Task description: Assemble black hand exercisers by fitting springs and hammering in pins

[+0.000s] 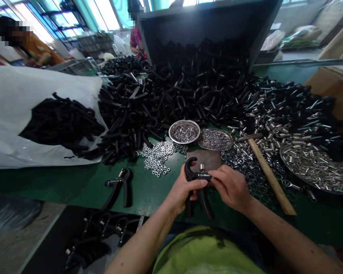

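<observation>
My left hand (pixel 179 192) is closed around a black hand grip exerciser (pixel 191 169), holding it upright with its hooked top away from me and its handles pointing toward me. Pale lettering runs along its short crossbar. At the right end of that bar the fingers of my right hand (pixel 231 187) are pinched together; whether a small part is between them I cannot tell. A silver coil spring (pixel 202 167) shows just beyond the bar. Behind my hands lies a dark metal block (pixel 207 157). Another hand grip exerciser (pixel 126 188) rests on the green table to the left.
A steel bowl (pixel 170 134) and an oval tray (pixel 231 142) hold small metal parts. Loose nuts (pixel 157 161) lie nearby. A hammer (pixel 264 167) rests by a tray of pins (pixel 326 167). Black handles (pixel 188 91) heap before a dark bin (pixel 205 30). Two people sit beyond.
</observation>
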`<action>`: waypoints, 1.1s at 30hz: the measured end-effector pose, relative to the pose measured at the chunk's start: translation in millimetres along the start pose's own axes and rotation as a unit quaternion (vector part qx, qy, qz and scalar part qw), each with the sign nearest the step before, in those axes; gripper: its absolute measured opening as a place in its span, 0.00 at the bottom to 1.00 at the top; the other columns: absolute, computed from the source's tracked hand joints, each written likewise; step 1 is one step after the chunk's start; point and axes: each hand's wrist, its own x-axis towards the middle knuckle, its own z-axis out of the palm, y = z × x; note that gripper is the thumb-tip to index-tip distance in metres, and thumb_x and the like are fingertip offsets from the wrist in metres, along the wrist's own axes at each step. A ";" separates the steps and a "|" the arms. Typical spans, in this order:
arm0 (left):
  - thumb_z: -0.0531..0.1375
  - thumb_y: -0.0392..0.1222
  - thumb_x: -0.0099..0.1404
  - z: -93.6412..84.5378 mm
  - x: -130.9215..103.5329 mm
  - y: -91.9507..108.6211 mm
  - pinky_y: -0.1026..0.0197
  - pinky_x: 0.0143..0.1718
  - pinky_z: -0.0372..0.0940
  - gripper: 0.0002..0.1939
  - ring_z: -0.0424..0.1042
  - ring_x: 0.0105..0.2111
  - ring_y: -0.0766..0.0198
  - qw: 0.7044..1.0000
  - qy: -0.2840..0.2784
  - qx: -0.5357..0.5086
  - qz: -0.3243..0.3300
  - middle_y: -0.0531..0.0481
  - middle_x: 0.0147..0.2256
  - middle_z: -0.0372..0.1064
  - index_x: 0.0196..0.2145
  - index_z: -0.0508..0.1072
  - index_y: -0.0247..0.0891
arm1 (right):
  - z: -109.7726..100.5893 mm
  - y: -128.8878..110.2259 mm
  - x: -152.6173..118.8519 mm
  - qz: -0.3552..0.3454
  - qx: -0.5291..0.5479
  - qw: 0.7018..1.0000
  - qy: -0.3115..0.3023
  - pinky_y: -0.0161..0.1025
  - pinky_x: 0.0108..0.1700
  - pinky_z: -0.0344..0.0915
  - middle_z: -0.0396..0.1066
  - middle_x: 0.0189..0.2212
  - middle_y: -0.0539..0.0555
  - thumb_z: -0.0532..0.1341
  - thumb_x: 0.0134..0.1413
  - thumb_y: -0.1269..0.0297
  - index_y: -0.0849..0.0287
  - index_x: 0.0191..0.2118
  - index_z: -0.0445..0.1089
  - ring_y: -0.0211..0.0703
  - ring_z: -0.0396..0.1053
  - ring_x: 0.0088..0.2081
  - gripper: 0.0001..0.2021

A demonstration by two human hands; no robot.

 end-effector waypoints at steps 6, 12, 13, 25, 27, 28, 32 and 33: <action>0.67 0.36 0.46 -6.2 -2.0 12.6 0.59 0.35 0.68 0.46 0.72 0.33 0.59 0.947 0.064 0.262 0.175 0.49 0.39 0.70 0.61 0.51 0.45 | 15.4 9.8 3.4 0.301 0.276 0.895 -0.178 0.33 0.23 0.62 0.69 0.23 0.51 0.43 0.62 0.47 0.61 0.41 0.68 0.38 0.67 0.23 0.24; 0.66 0.37 0.48 -3.3 -5.2 0.1 0.56 0.45 0.67 0.44 0.71 0.44 0.56 0.941 0.063 0.288 0.168 0.49 0.47 0.68 0.60 0.51 0.46 | 21.3 -0.3 15.8 0.221 0.249 0.928 -0.165 0.39 0.40 0.64 0.73 0.36 0.54 0.54 0.59 0.55 0.61 0.38 0.68 0.42 0.69 0.38 0.14; 0.66 0.38 0.49 -3.3 -5.6 -4.6 0.57 0.47 0.66 0.43 0.70 0.46 0.57 0.942 0.077 0.275 0.177 0.49 0.49 0.67 0.60 0.51 0.47 | 21.5 -3.2 15.9 0.209 0.187 0.949 -0.140 0.38 0.39 0.63 0.72 0.34 0.54 0.53 0.59 0.57 0.61 0.35 0.67 0.42 0.68 0.37 0.12; 0.66 0.38 0.47 1.7 -4.7 -24.6 0.56 0.48 0.65 0.39 0.69 0.46 0.57 0.925 0.111 0.284 0.226 0.46 0.50 0.63 0.55 0.54 0.43 | 13.8 -14.2 11.6 0.118 -0.082 0.971 -0.194 0.39 0.33 0.57 0.67 0.29 0.53 0.47 0.64 0.59 0.58 0.31 0.59 0.44 0.68 0.32 0.12; 0.67 0.38 0.47 2.1 -3.1 -27.6 0.56 0.48 0.65 0.39 0.69 0.45 0.57 0.930 0.107 0.272 0.225 0.47 0.49 0.63 0.54 0.53 0.43 | 13.2 -14.1 10.8 0.116 -0.101 0.969 -0.195 0.38 0.33 0.57 0.68 0.29 0.54 0.47 0.64 0.59 0.58 0.32 0.59 0.44 0.68 0.32 0.12; 0.67 0.38 0.47 1.2 -2.6 -29.0 0.56 0.47 0.65 0.39 0.69 0.45 0.58 0.931 0.094 0.271 0.228 0.47 0.48 0.64 0.54 0.53 0.43 | 12.8 -14.0 10.2 0.111 -0.113 0.966 -0.203 0.38 0.32 0.57 0.68 0.30 0.54 0.47 0.64 0.59 0.58 0.33 0.60 0.44 0.68 0.31 0.12; 0.67 0.39 0.47 -6.1 0.2 -31.1 0.55 0.47 0.65 0.39 0.69 0.44 0.58 0.929 0.038 0.282 0.236 0.48 0.46 0.65 0.54 0.53 0.43 | 11.2 -12.6 10.9 0.107 -0.146 0.952 -0.247 0.39 0.31 0.56 0.69 0.31 0.57 0.46 0.64 0.59 0.61 0.36 0.62 0.46 0.70 0.31 0.13; 0.67 0.38 0.48 -7.8 1.5 -30.8 0.55 0.46 0.65 0.39 0.70 0.44 0.58 0.929 0.030 0.284 0.236 0.48 0.45 0.65 0.54 0.52 0.43 | 10.9 -12.1 12.2 0.113 -0.147 0.949 -0.254 0.39 0.31 0.56 0.70 0.32 0.58 0.47 0.63 0.59 0.61 0.37 0.63 0.46 0.70 0.31 0.13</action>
